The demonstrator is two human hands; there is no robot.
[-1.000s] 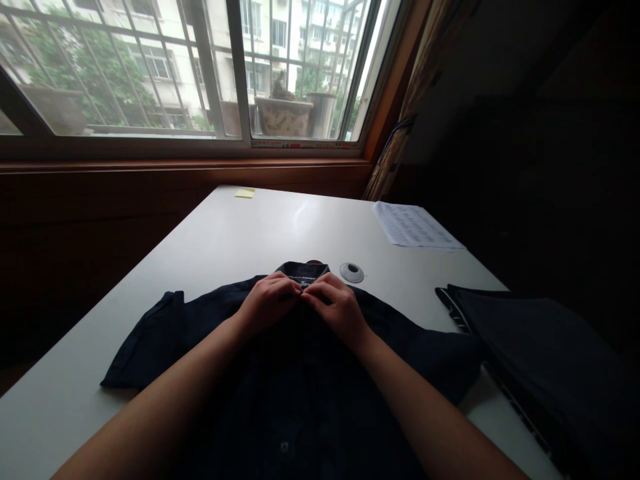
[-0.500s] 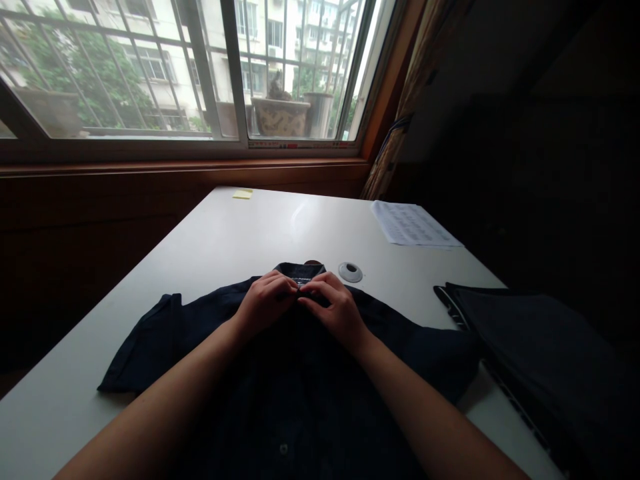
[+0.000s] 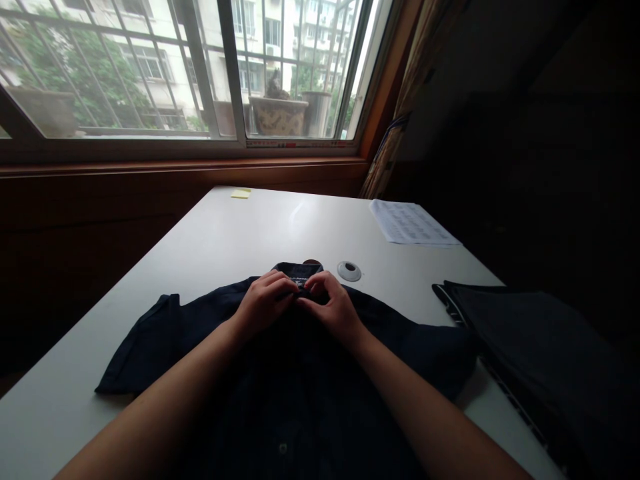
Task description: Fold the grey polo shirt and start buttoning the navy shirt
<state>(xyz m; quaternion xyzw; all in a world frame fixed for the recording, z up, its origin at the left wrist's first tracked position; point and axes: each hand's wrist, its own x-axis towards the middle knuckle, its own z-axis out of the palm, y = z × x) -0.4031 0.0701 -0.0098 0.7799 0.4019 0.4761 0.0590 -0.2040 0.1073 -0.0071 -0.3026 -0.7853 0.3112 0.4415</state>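
Observation:
A dark navy short-sleeved shirt [image 3: 295, 380] lies spread front side up, its collar [image 3: 290, 269] pointing away from me and its sleeves out to both sides. Just below the collar opening, my left hand [image 3: 267, 297] pinches the front edge of the shirt. Facing it, my right hand [image 3: 333, 307] has thumb and forefinger closed on the same spot of cloth. The fingertips of both hands nearly meet there. Whether a button sits between them is hidden. One pale button [image 3: 283, 449] shows lower on the shirt front.
The shirt rests on a white table [image 3: 200, 247]. Dark folded clothes [image 3: 530, 333] lie at the right edge. Beyond the collar is a round cable-hole cover [image 3: 349, 271]. Printed papers [image 3: 415, 223] and a yellow sticky note [image 3: 241, 193] lie toward the window [image 3: 240, 73].
My right fingers have shifted slightly at the collar, with the forefinger more arched and a wider gap above the thumb. My left hand stays nearly in place. The view has shifted very slightly.

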